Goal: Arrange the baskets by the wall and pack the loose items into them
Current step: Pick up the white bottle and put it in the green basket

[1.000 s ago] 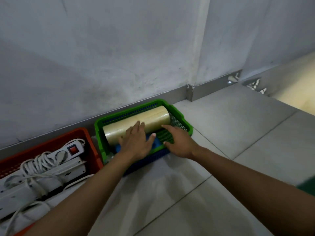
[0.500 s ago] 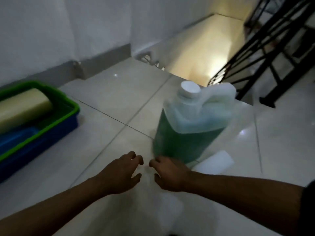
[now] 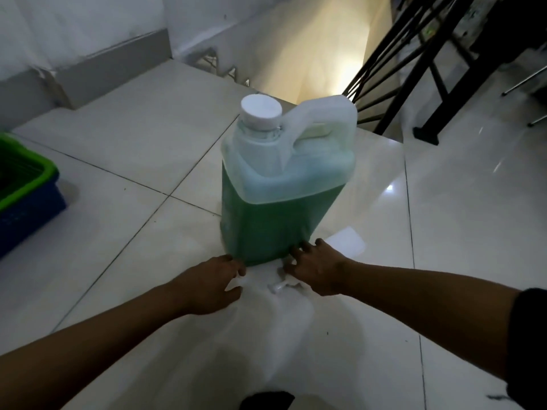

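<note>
Left hand (image 3: 208, 287) at 6 o'clock, fingers loosely spread, tips just at the near bottom corner of jug (image 3: 284, 184); not clasped around anything. Right hand (image 3: 318, 269) just beside, at 5 o'clock, fingers (image 3: 307, 247) spread and pressed against the jug's lower right edge; no closed grip visible. Small white piece (image 3: 276, 287) on the floor between both hands. Jug upright on tiled floor (image 3: 148, 143), centre frame: translucent, white cap (image 3: 260, 109), moulded handle, green liquid filling most of it. Green basket (image 3: 28, 173) nested in blue basket (image 3: 29, 214) at 9 o'clock, well apart. Black railing (image 3: 429, 69) at 1 o'clock.
</note>
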